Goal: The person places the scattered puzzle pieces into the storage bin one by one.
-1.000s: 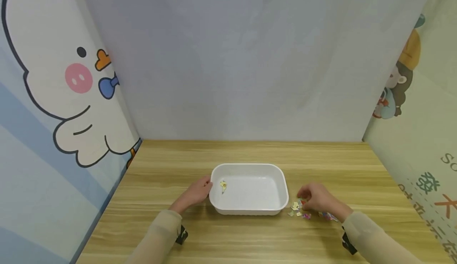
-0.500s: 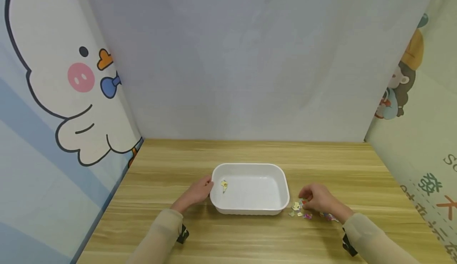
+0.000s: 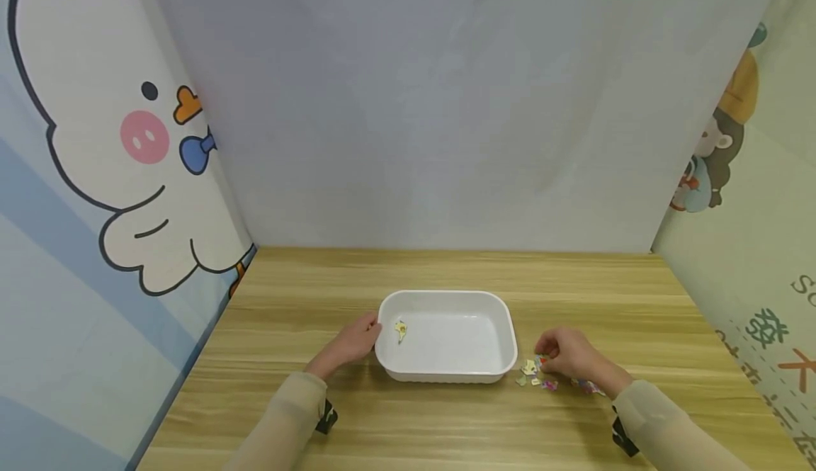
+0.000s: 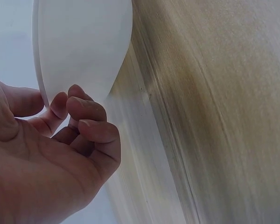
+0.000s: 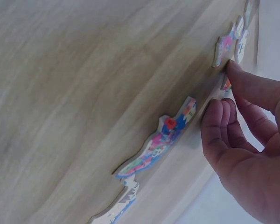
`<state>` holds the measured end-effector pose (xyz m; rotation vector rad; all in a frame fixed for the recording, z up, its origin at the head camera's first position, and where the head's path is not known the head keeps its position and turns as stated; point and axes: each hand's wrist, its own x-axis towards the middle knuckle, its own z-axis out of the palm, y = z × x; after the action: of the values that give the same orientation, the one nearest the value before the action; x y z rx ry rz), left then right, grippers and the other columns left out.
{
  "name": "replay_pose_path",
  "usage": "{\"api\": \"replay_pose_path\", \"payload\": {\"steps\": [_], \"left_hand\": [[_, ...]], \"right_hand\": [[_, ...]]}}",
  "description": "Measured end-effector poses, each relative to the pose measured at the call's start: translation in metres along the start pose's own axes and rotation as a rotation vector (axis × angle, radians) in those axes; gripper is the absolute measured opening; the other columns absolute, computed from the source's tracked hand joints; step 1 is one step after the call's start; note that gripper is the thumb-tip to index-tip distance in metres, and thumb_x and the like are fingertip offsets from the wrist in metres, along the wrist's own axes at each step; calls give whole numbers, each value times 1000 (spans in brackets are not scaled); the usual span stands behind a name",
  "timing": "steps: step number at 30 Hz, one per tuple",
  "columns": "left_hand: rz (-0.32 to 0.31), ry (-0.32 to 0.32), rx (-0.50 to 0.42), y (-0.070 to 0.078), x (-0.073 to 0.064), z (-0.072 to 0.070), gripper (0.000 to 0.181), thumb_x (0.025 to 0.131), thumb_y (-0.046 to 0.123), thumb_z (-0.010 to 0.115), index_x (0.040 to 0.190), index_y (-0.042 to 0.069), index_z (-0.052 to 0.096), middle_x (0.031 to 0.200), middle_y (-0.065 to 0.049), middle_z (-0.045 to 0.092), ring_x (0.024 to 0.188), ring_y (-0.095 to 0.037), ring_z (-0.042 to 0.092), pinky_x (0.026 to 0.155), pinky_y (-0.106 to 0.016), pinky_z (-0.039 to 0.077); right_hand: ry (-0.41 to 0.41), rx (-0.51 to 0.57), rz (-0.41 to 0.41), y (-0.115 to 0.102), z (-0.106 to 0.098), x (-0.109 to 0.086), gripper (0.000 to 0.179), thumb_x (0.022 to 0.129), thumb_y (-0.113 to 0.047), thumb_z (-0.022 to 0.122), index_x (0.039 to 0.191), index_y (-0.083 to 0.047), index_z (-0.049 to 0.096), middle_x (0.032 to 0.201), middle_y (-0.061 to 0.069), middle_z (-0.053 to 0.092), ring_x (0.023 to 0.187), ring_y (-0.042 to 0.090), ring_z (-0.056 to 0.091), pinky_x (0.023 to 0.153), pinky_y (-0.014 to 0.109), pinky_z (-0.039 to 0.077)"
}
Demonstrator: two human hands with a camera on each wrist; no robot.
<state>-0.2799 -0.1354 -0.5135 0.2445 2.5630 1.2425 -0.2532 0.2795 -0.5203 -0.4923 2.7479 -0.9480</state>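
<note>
My left hand (image 3: 349,344) pinches the left rim of a white plastic tray (image 3: 446,370), thumb on the inside and fingertips against the outer wall. One yellowish puzzle piece (image 3: 400,331) lies in the tray near its left end. To the right of the tray, my right hand (image 3: 569,355) is down at a group of small, flat, colourful puzzle pieces (image 3: 530,367). Its thumb and index finger close around a red-and-green puzzle piece (image 5: 227,84), mostly hidden by the fingers in the right wrist view.
Two more printed puzzle pieces, a multicoloured one (image 5: 161,142) and a whitish one (image 5: 117,206), lie below the right palm. Everything rests on a wood-grain table (image 3: 408,432). A pale curtain (image 3: 408,117) hangs along the back, with patterned cloths at both sides.
The head view has shifted very slightly. Both hands, the tray and the puzzle pieces keep their places.
</note>
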Motion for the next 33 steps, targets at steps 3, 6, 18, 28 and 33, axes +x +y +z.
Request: {"api": "replay_pose_path", "payload": {"steps": [3, 6, 18, 28, 33], "left_hand": [[1, -2, 2, 1, 0, 0, 22, 102, 19, 39, 99, 4, 53, 82, -6, 54, 72, -18, 50, 62, -31, 42], [-1, -2, 4, 1, 0, 0, 22, 102, 19, 39, 97, 4, 53, 81, -6, 54, 72, -18, 50, 62, -31, 42], [-1, -3, 3, 2, -1, -2, 21, 102, 19, 39, 97, 4, 53, 80, -5, 54, 71, -18, 49, 61, -31, 41], [8, -2, 1, 4, -2, -2, 21, 102, 18, 40, 97, 3, 54, 80, -5, 54, 71, -18, 49, 60, -31, 41], [-6, -4, 4, 4, -2, -1, 22, 102, 19, 39, 95, 3, 53, 80, -6, 54, 70, -18, 49, 60, -31, 40]], "right_hand": [[-3, -2, 14, -2, 0, 0, 23, 67, 3, 80, 83, -4, 65, 79, 0, 60, 74, 17, 55, 67, 32, 48], [-1, -6, 26, -4, -1, -1, 24, 67, 3, 80, 82, -5, 64, 77, 0, 58, 73, 17, 53, 66, 31, 47], [-5, 31, 20, -5, -3, 0, 27, 65, 5, 80, 86, 0, 63, 78, 2, 59, 73, 19, 56, 66, 30, 49], [14, -6, -40, -3, -7, -1, 21, 65, 3, 79, 80, -4, 66, 76, 0, 61, 70, 16, 57, 64, 29, 49], [24, -8, -32, -2, -8, -3, 19, 66, 2, 78, 79, -5, 66, 76, 1, 62, 70, 15, 57, 65, 31, 49]]}}
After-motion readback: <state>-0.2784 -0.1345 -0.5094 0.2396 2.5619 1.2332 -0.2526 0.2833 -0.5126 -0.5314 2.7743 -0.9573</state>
